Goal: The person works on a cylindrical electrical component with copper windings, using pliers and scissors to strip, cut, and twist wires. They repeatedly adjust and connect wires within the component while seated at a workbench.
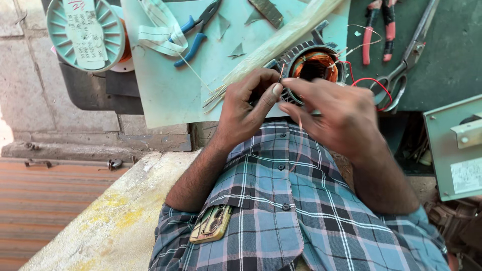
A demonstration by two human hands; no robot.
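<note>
My left hand (246, 108) and right hand (334, 113) pinch a thin wire end (281, 73) just before the motor stator (314, 65); blue-handled pliers (196, 32) lie to its left.

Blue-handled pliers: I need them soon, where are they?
In the head view, the blue-handled pliers lie at the top on the pale sheet, above the left hand, beside the white strap.

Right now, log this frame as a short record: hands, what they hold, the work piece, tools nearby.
left hand: fingers pinched on a thin wire end
right hand: fingers meeting the left hand's at the wire
work piece: motor stator with copper windings, just beyond the hands
surface: pale blue sheet
tools: blue-handled pliers, red-handled pliers, scissors
other: wire spool at top left, phone in shirt pocket
</note>
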